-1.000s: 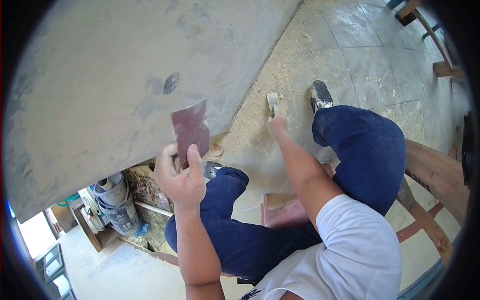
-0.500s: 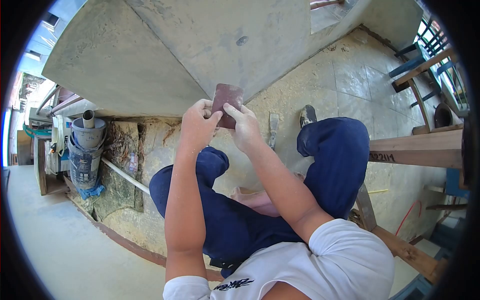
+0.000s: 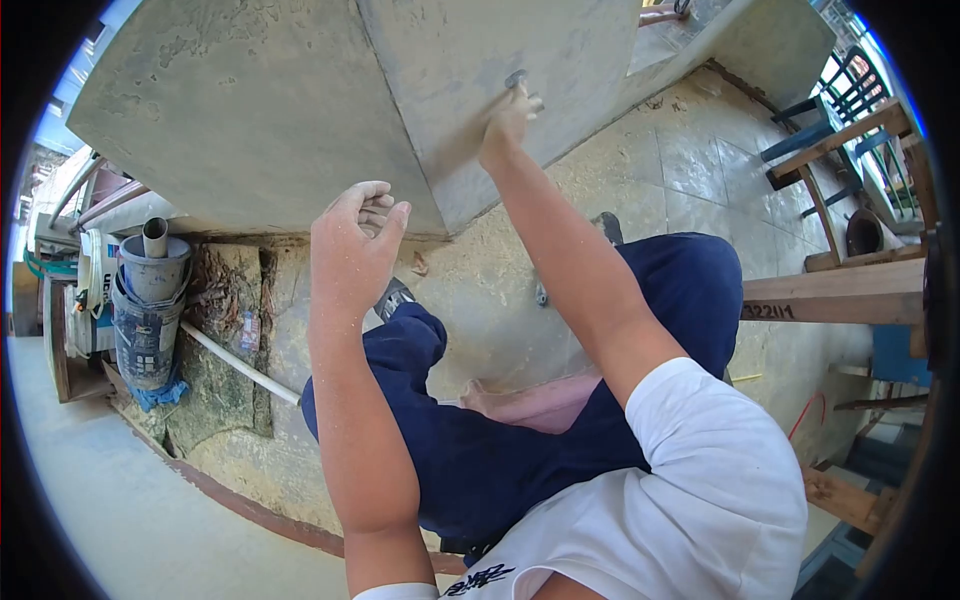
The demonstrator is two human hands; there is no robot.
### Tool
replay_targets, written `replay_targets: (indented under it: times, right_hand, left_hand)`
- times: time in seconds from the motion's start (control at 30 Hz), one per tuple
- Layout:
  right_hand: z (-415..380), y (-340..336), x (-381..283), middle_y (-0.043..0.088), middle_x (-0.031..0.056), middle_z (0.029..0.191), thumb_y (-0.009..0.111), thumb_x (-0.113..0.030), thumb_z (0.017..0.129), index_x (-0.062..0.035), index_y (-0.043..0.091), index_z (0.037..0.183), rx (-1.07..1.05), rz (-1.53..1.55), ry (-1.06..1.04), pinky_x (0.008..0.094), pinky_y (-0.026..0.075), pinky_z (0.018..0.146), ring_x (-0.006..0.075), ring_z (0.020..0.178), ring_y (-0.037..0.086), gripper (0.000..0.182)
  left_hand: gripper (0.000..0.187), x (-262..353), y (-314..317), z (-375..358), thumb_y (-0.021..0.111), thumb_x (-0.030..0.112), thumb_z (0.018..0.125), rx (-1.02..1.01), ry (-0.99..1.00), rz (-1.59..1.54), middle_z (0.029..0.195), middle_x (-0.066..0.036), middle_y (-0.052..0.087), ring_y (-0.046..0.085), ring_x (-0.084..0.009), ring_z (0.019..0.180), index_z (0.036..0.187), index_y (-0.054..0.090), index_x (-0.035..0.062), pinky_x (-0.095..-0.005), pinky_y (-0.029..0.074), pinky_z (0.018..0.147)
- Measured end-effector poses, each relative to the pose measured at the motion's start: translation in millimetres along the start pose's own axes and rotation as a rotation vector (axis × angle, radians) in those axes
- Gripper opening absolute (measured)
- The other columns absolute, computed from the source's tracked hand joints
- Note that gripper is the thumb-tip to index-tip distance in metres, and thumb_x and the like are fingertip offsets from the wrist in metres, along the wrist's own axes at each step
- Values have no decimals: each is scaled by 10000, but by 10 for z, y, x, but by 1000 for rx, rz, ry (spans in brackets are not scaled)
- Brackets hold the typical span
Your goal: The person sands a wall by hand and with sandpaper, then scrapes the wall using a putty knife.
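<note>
My right hand reaches up to the smooth grey wall, its fingertips right at a small dark patch. Palm and thumb are hidden from me, so I cannot tell whether the sheet of sandpaper is under them. A brownish smear shows on the wall just left of this hand. My left hand, dusty and empty, hovers in front of the wall's lower corner with its fingers loosely bent and its thumb apart.
Stacked, plaster-stained buckets with a pipe stand at the left. A white pipe lies on the dusty floor near my knee. Wooden beams and blue chairs are at the right. A pinkish object lies between my legs.
Both hands were on a dark red sheet of sandpaper; it is now out of sight. My right hand has moved up to the wall, my left hand away to the left.
</note>
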State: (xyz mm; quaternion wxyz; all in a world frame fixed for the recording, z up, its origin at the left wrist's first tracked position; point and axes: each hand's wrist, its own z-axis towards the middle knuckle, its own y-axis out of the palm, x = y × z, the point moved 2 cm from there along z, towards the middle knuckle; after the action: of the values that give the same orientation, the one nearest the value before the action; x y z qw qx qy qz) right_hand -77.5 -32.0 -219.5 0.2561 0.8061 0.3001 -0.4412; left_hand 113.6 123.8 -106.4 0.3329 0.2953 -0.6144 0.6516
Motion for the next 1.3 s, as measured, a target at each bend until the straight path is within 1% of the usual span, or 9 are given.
replay_targets:
  times: [0.07, 0.17, 0.4, 0.47, 0.53, 0.7, 0.93, 1.0, 1.3]
  right_hand:
    - [-437, 139, 58, -111, 185, 1546, 268, -538, 968, -40, -64, 1481, -153, -78, -604, 566, 54, 1119, 371, 1427, -72, 789]
    - [-436, 67, 333, -124, 216, 1534, 245, -553, 963, -6, -66, 1472, -172, -282, -959, 516, -41, 1130, 363, 1415, -157, 809]
    - [511, -56, 267, -135, 221, 1531, 211, -568, 961, 47, -70, 1453, -3, -58, -802, 446, -48, 1147, 333, 1423, -148, 836]
    - [557, -151, 575, -137, 231, 1527, 215, -567, 961, 64, -78, 1444, 0, 103, -271, 436, -45, 1151, 317, 1425, -150, 847]
    - [435, -105, 829, -138, 229, 1528, 220, -557, 965, 61, -89, 1444, -35, 79, -238, 439, -51, 1148, 331, 1422, -156, 841]
    - [95, -22, 512, -130, 216, 1534, 272, -627, 931, -63, -56, 1489, -35, -142, -977, 513, -65, 1127, 373, 1416, -146, 858]
    - [706, -201, 635, -114, 220, 1535, 303, -619, 928, -81, -43, 1494, 7, -135, -832, 535, -53, 1122, 382, 1415, -141, 854]
    - [722, -212, 891, -111, 220, 1535, 292, -618, 931, -75, -43, 1493, 27, 60, -417, 530, -45, 1125, 378, 1417, -140, 851]
    - [428, -65, 661, -78, 183, 1550, 318, -698, 880, -150, 14, 1509, 33, -252, -969, 638, -70, 1073, 446, 1398, -127, 888]
  left_hand:
    - [296, -2, -20, 86, 662, 130, 822, 41, 36, -40, 877, -135, 659, 618, -179, 765, 1047, 619, -58, -304, 489, 722]
    - [284, 72, 9, 116, 650, 116, 841, 6, -2, -34, 888, -117, 655, 600, -152, 787, 1061, 612, -60, -280, 484, 742]
    - [297, 72, 338, 71, 656, 100, 835, -149, 58, 119, 910, -110, 660, 607, -154, 825, 1089, 611, -47, -276, 482, 766]
    - [304, 124, 522, 105, 663, 114, 817, -200, 73, 186, 920, -128, 656, 612, -203, 835, 1075, 613, -39, -308, 480, 776]
    - [318, 159, 708, 170, 679, 140, 781, -284, 116, 305, 941, -162, 648, 623, -300, 857, 1048, 617, -22, -372, 477, 795]
    - [316, 358, 909, 168, 678, 125, 777, -379, 92, 286, 943, -158, 647, 629, -294, 855, 1054, 618, -15, -364, 483, 780]
    - [306, 426, 948, 202, 676, 73, 777, -310, 137, 235, 935, -137, 666, 643, -218, 856, 1064, 631, -20, -314, 493, 781]
    - [293, 435, 1013, 263, 659, 47, 795, -320, 139, 245, 944, -130, 669, 638, -181, 868, 1077, 626, -27, -291, 494, 803]
    - [249, 484, 1032, 397, 653, 18, 798, -171, 161, 136, 903, -123, 675, 642, -172, 818, 1042, 636, -30, -287, 504, 762]
